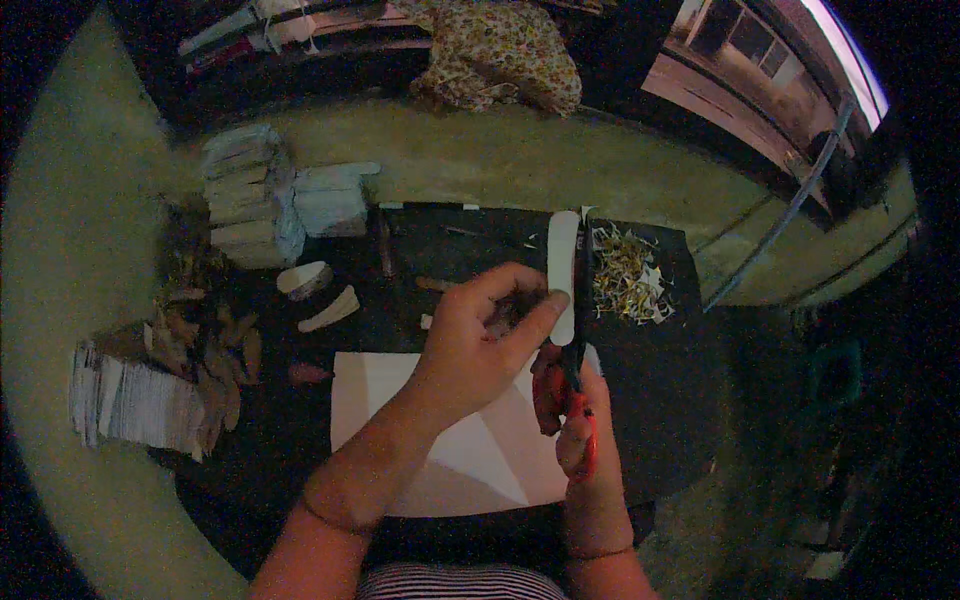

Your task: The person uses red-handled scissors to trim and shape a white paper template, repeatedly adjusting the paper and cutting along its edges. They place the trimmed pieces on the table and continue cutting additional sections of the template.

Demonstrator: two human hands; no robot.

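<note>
White paper strip [562,262] pinched by left hand [478,345], right hand [578,420] scissors [578,330] alongside

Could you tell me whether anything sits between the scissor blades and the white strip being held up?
Nothing visible does. The left hand pinches the white strip upright, and the red-handled scissors in the right hand lie directly along its right edge. The pile of trimmings lies beyond, out of the way.
</note>
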